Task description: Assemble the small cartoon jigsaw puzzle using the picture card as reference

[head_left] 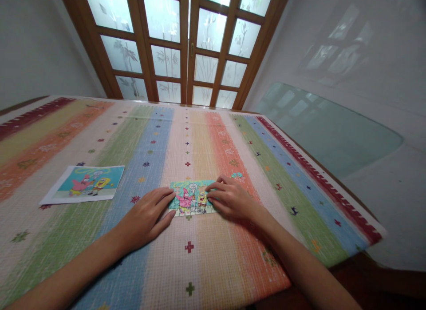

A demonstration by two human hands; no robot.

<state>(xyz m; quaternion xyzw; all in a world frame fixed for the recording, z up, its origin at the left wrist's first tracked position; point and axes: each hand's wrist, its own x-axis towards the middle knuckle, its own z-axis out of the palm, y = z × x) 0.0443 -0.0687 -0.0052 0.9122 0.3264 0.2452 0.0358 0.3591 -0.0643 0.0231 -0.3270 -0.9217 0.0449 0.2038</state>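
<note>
A small cartoon jigsaw puzzle (193, 199) lies flat on the striped tablecloth in front of me, with pink, yellow and teal figures on it. My left hand (151, 212) rests at its left edge, fingers stretched out and thumb apart, fingertips touching the border. From the other side, my right hand (229, 198) lays its spread fingertips on the puzzle's right part, covering that edge. The right thumb is hidden, and I see no piece held in that hand. Just beyond its knuckles lie a few loose teal puzzle pieces (237, 175).
To the left, a printed reference picture (88, 183) with similar cartoon figures lies on white paper. The colourful tablecloth (189, 270) covers the table, whose edge drops off at the lower right. Wooden doors (184, 48) with frosted panes stand behind, and a pale wall rises at right.
</note>
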